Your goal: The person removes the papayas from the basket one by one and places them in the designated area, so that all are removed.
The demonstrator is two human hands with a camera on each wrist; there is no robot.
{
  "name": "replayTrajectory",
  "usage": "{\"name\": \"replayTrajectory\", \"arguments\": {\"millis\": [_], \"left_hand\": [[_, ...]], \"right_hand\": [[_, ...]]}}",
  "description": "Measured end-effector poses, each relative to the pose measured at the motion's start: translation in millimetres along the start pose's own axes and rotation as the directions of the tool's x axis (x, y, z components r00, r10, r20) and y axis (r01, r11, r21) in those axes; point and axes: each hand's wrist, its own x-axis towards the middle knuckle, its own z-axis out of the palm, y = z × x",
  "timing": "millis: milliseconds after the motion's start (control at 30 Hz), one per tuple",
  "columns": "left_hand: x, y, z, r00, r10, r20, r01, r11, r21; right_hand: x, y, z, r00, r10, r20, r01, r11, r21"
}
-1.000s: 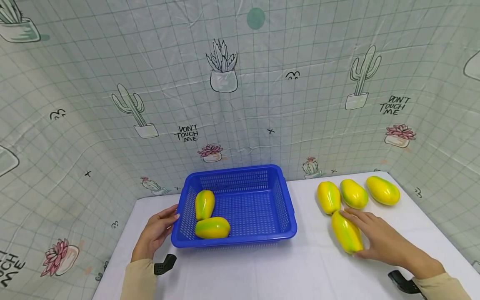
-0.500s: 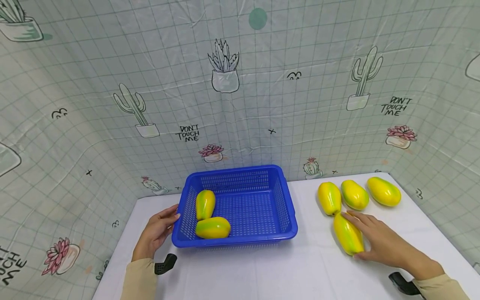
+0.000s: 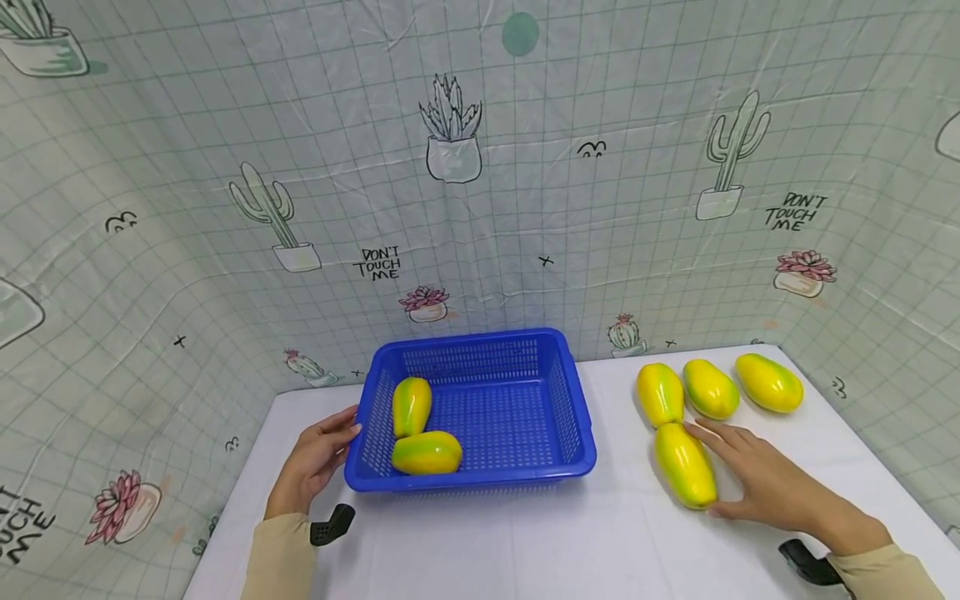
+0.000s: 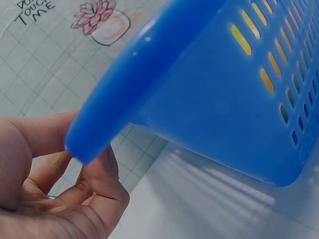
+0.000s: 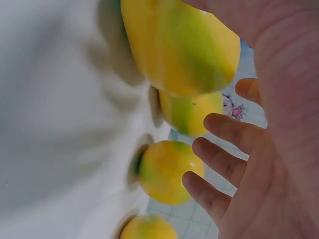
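Right hand (image 3: pixel 757 482) lies flat, fingers (image 5: pixel 224 130) spread against the papaya (image 3: pixel 683 464); left hand (image 3: pixel 315 457) touches the basket (image 3: pixel 577 433).

We see our left hand (image 3: pixel 318 460) resting against the left wall of the blue basket (image 3: pixel 577 429), fingertips at its rim. Inside the basket, at nine o'clock, two papayas (image 3: pixel 412 406) lie touching each other. At three o'clock on the white table (image 3: pixel 525 542), our right hand (image 3: pixel 765 479) lies with straight fingers against the near papaya (image 3: pixel 682 465). Past it, towards one o'clock, three more papayas (image 3: pixel 708 388) sit in a row; the leftmost touches the near one's tip.
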Motion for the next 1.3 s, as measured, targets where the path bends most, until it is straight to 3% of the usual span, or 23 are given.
{"name": "replayTrajectory", "arguments": {"millis": [200,400,600,1300], "left_hand": [[-0.3,-0.2,-0.6,1.0,0.005,0.004,-0.005,1.0,-0.002],[-0.8,-1.7,-1.5,1.0,0.014,0.009,-0.014,1.0,-0.012],[-0.2,-2.3,-0.9,1.0,0.017,0.006,-0.017,1.0,-0.007],[-0.2,-1.6,-0.7,1.0,0.009,-0.006,-0.009,1.0,-0.013]], "right_hand": [[1,0,-5,0.998,-0.041,-0.037,0.039,0.998,-0.049],[5,-1,-11,0.984,-0.137,-0.117,0.127,0.988,-0.088],[16,-8,-23,0.981,-0.152,-0.12,0.141,0.985,-0.1],[101,-61,-73,0.952,-0.304,-0.041,0.3,0.949,-0.097]]}}
